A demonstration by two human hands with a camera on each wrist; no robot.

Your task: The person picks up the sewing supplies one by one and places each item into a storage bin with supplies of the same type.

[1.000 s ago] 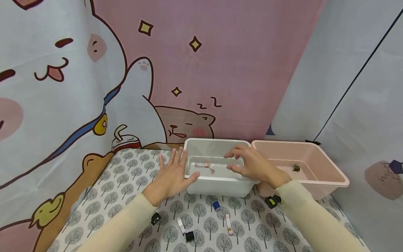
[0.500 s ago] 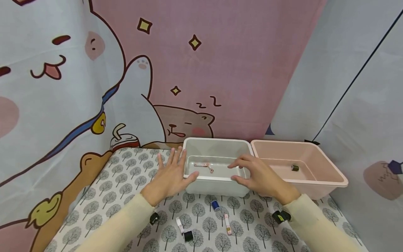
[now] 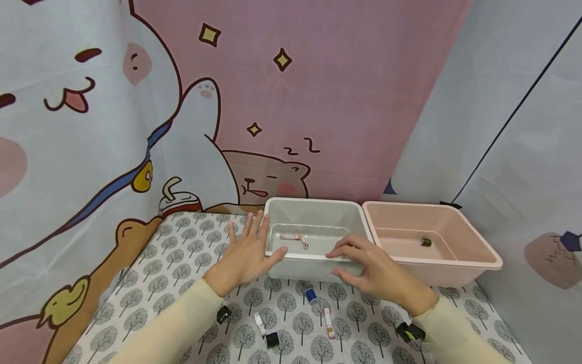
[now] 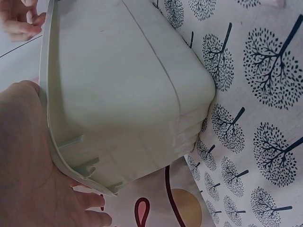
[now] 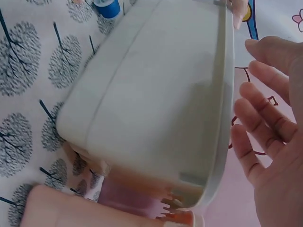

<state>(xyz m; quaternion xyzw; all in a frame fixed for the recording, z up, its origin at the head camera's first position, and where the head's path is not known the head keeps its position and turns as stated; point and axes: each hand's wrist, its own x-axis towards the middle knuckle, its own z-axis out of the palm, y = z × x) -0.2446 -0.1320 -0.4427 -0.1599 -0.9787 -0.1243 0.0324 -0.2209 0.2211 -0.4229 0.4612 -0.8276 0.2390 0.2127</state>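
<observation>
My left hand [image 3: 243, 258] is at the front left corner of the white bin [image 3: 313, 268], fingers spread straight; in the left wrist view the palm [image 4: 23, 156] lies along the bin's rim. The right hand [image 3: 375, 270] hovers by the front right rim with loosely bent fingers and holds nothing; the right wrist view shows its fingers [image 5: 265, 113] apart from the rim. Inside the white bin lies a pink-and-white strip [image 3: 295, 238], perhaps a tape measure. A dark green thread spool [image 3: 425, 242] lies in the pink bin [image 3: 432, 263].
On the tree-print cloth [image 3: 182, 273] before the bins lie a blue thread spool [image 3: 311, 296], a pink-and-white strip [image 3: 329, 323], a white strip [image 3: 259, 324] and a black spool [image 3: 272, 339]. The bins stand side by side against a cartoon-print backdrop [image 3: 341, 101].
My right hand has drawn back from over the white bin's inside to its front rim, nearer to me. The left hand has stayed almost still at the left corner.
</observation>
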